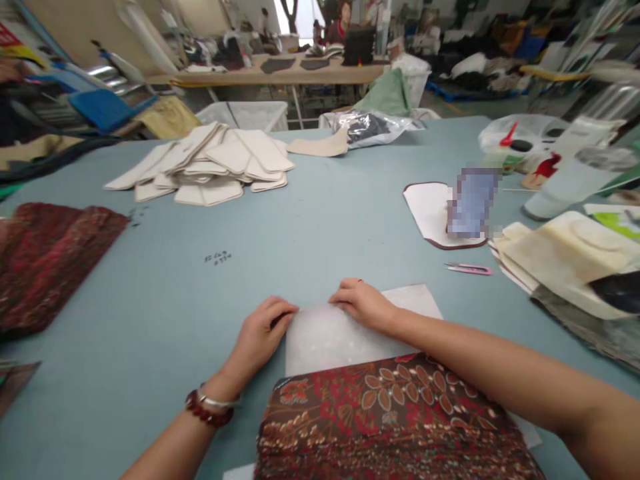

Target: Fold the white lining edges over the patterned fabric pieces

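Head view: left hand (263, 340) and right hand (365, 307) at twelve o'clock, fingers half-curled and lying on a translucent white sheet (335, 340), no clear pinch, just above a red-brown floral fabric (385, 420). Across the pale blue cutting table (150, 293), stacked cream fabric pieces (200, 167) at eleven o'clock, pink snips (467, 269) at two o'clock; beyond, a long wooden table (270, 72) in a cluttered workshop (480, 40).

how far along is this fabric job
Looks done: a heap of cream cut pieces and a brown-edged white piece. In hand: the left hand and right hand press a translucent white sheet beside floral fabric. Probably left: the dark red patterned fabric lying flat.
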Action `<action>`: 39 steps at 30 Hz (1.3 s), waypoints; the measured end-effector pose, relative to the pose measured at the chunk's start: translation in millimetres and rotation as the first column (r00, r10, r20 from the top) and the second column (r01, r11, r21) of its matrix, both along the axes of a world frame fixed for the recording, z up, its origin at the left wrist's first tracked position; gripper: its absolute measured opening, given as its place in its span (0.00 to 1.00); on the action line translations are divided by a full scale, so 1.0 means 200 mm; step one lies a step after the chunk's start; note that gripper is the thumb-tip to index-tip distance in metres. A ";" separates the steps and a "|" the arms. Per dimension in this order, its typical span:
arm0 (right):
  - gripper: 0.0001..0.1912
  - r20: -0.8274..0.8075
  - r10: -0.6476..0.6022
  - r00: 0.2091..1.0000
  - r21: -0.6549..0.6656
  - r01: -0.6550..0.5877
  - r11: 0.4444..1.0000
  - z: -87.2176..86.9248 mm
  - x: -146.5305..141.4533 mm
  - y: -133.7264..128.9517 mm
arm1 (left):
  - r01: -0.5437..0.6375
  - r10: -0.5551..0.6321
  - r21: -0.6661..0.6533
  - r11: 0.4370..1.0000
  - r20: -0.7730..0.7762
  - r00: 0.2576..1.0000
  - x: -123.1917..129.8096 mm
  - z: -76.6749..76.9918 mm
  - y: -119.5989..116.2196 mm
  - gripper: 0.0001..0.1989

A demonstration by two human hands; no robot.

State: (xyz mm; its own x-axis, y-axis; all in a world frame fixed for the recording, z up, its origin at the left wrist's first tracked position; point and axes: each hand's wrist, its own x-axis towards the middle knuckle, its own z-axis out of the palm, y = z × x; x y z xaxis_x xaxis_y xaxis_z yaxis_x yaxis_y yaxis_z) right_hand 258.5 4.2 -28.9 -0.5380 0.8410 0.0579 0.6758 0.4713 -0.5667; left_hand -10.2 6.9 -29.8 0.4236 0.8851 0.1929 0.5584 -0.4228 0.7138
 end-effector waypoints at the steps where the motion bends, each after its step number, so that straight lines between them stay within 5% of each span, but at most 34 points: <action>1: 0.13 -0.052 0.006 0.999 0.027 -0.004 1.000 -0.03 0.01 -0.01 | 0.031 -0.031 0.039 0.999 -0.010 0.999 -0.01 -0.02 0.00 0.10; 5: 0.15 -0.179 0.079 0.981 0.173 -0.048 0.984 -0.12 0.07 -0.02 | 0.116 -0.106 0.172 0.978 -0.069 0.992 -0.04 -0.07 -0.01 0.12; 9: 0.13 0.011 0.159 0.987 0.265 -0.156 0.952 -0.10 0.08 -0.04 | 0.253 -0.181 0.311 0.916 -0.243 0.953 -0.06 -0.06 -0.02 0.13; 14: 0.16 0.309 0.247 0.919 0.276 -0.335 0.901 0.00 0.02 -0.04 | 0.494 -0.267 0.230 0.838 -0.616 0.741 -0.01 0.07 0.00 0.22; 18: 0.11 0.365 0.298 0.882 0.257 -0.403 0.879 0.03 0.07 -0.03 | 0.567 -0.274 0.197 0.800 -0.721 0.636 0.01 0.14 0.01 0.19; 27: 0.08 0.321 0.283 0.904 0.232 -0.364 0.902 0.06 0.45 -0.09 | 0.525 -0.217 0.264 0.809 -0.696 0.684 -0.09 0.09 -0.03 0.13; 39: 0.16 0.293 0.190 0.937 0.228 -0.262 0.938 0.08 1.04 -0.18 | 0.379 -0.134 0.328 0.866 -0.577 0.806 -0.16 0.01 -0.08 0.19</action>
